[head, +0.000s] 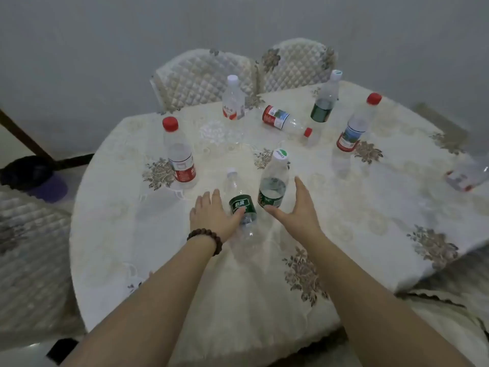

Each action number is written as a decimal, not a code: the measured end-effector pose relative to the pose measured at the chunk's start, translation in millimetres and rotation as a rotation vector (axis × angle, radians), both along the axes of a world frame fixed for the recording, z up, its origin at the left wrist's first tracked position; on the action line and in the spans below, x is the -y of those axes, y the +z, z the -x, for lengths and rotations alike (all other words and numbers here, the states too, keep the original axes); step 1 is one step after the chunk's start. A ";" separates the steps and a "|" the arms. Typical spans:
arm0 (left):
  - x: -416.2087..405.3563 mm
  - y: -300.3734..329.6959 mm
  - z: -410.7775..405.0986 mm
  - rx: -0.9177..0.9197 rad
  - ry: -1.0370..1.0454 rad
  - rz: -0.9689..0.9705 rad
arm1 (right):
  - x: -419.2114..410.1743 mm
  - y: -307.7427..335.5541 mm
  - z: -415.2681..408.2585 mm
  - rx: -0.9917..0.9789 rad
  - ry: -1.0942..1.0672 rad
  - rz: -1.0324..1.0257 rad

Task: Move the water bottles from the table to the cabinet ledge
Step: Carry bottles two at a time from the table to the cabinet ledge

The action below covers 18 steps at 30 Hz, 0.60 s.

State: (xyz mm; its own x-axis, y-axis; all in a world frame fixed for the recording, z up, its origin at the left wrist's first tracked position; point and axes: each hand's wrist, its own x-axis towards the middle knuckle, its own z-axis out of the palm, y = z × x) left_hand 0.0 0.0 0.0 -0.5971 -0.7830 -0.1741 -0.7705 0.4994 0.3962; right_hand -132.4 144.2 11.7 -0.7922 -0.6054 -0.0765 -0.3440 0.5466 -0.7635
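Note:
Several clear water bottles are spread over a round table [357, 234] with a cream floral cloth. Nearest me, a green-label bottle [242, 205] leans or lies with its white cap pointing away; my left hand [214, 218], wearing a bead bracelet, rests open against its left side, thumb touching the label. Just right of it an upright green-label bottle [274, 181] stands, with my right hand [296, 207] spread open around its right side, thumb at the label's base. Neither hand has closed. The cabinet ledge is out of sight.
A red-cap bottle [180, 154] stands at left, a white-cap one [232, 98] at the back, a red-label one [285, 121] lies on its side, and others stand at the right [354, 125]. Another bottle lies at the far right edge [467, 176]. Two quilted chairs [203, 75] stand behind the table.

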 end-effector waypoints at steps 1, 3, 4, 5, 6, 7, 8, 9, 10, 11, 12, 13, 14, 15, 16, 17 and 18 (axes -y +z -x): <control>2.6 -3.1 8.8 0.004 0.023 -0.050 | 4.8 0.6 4.5 0.051 -0.009 0.074; 6.3 -8.1 24.2 0.019 0.065 -0.112 | 13.5 -1.0 13.1 0.144 0.014 0.154; 7.6 -8.1 30.1 0.031 0.085 -0.145 | 17.1 -3.3 15.5 0.171 0.030 0.175; 8.3 -11.3 35.8 0.040 0.105 -0.157 | 20.2 -6.9 17.7 0.186 0.042 0.196; 7.5 -13.6 39.4 0.050 0.125 -0.170 | 22.2 -11.6 19.6 0.187 0.047 0.211; 8.0 -16.8 42.4 0.041 0.147 -0.184 | 23.5 -16.8 22.4 0.186 0.047 0.223; 8.3 -18.6 45.0 0.035 0.170 -0.203 | 24.1 -20.9 24.9 0.189 0.040 0.229; 8.4 -21.7 47.7 0.021 0.198 -0.236 | 23.9 -23.0 25.8 0.192 0.035 0.235; 8.7 -23.6 50.0 0.006 0.230 -0.284 | 23.6 -25.3 27.0 0.198 0.032 0.242; 8.7 -25.0 52.6 -0.013 0.259 -0.330 | 23.1 -26.1 27.5 0.203 0.035 0.252; 8.1 -24.3 54.5 -0.027 0.284 -0.373 | 23.1 -26.6 27.7 0.208 0.039 0.265; 8.0 -23.7 56.4 -0.043 0.299 -0.403 | 23.0 -26.2 27.5 0.213 0.043 0.270; 7.8 -22.4 57.9 -0.054 0.303 -0.422 | 23.2 -26.4 27.6 0.220 0.045 0.277; 7.7 -21.1 59.3 -0.058 0.298 -0.431 | 23.5 -25.7 27.6 0.222 0.047 0.278; 7.4 -18.9 59.9 -0.053 0.294 -0.438 | 23.5 -25.2 27.5 0.225 0.052 0.283; 7.3 -18.5 60.3 -0.052 0.292 -0.444 | 23.7 -24.6 27.6 0.224 0.049 0.280; 7.1 -17.6 59.5 -0.061 0.294 -0.450 | 23.7 -24.6 28.0 0.222 0.044 0.284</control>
State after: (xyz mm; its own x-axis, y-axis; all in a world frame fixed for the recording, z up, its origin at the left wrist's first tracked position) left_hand -59.5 -7.1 -17.6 -0.3839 -0.7743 -0.5031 -0.8211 0.0370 0.5696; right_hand -160.4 120.6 -12.9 -0.7481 -0.6601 -0.0681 -0.1708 0.2906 -0.9415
